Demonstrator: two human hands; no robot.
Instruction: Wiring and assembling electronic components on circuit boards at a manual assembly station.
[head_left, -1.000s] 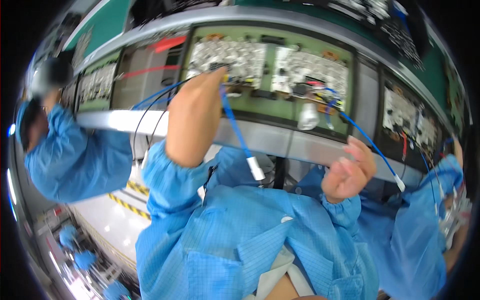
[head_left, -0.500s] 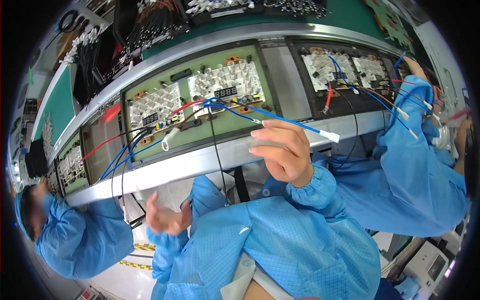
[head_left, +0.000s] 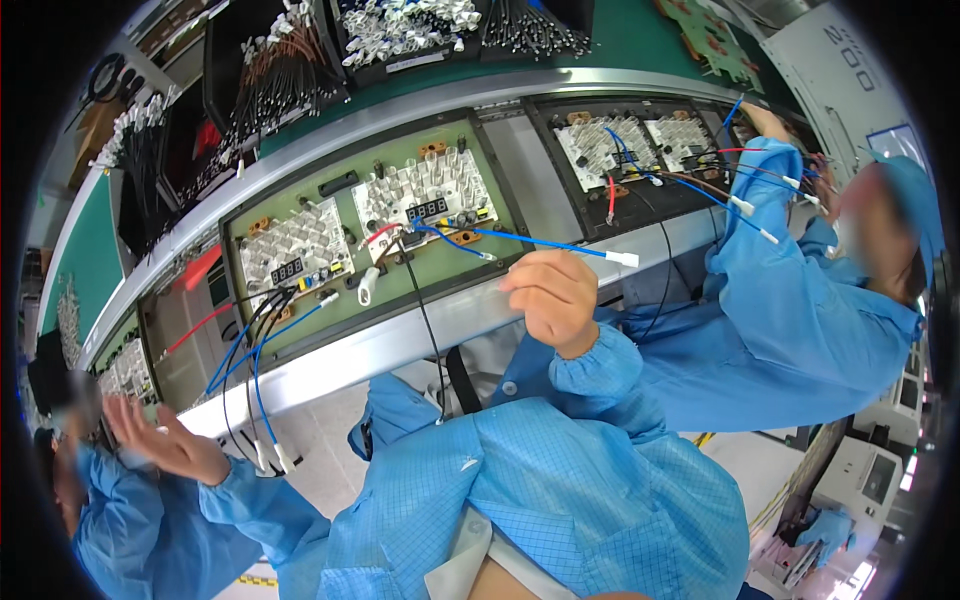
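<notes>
My right hand hovers over the front rail with its fingers curled in; nothing shows in it. Just beyond it, a blue wire with a white connector runs from the right circuit board. A shorter blue wire with a bare metal tip ends left of the hand. Red and black wires and a white connector also hang from this board. My left hand is open, fingers spread, out left below the rail. Nearby dangle blue, black and brown wires from the left board.
Both boards sit in a green fixture on the line. A dark fixture holds more wired boards at right, where a co-worker's arm reaches in. Another co-worker sits at left. Bins of wires stand behind the rail.
My left hand has moved left and spread its fingers. My right hand has curled its fingers in beside the blue wires. The view has shifted, and the boards sit further left in it.
</notes>
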